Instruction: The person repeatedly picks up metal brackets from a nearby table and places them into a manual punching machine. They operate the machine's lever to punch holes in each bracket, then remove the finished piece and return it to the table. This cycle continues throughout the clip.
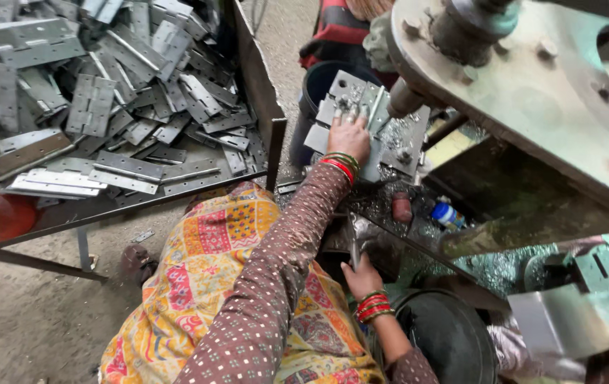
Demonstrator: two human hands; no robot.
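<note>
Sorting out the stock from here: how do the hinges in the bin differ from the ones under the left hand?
The bin hinges lie in a big loose heap; the hinges under the left hand are a small stack by the machine. Bin hinges lie untouched; the stack is pressed by that hand. Both are grey metal.

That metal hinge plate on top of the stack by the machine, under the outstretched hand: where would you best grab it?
Probably by the free near edge of the hinge plate, coming from the pile's open left side. It lies flat atop other plates, so only its thin edges offer a pinch. The left hand already rests on it from that side, while the machine arm crowds the right.
</note>
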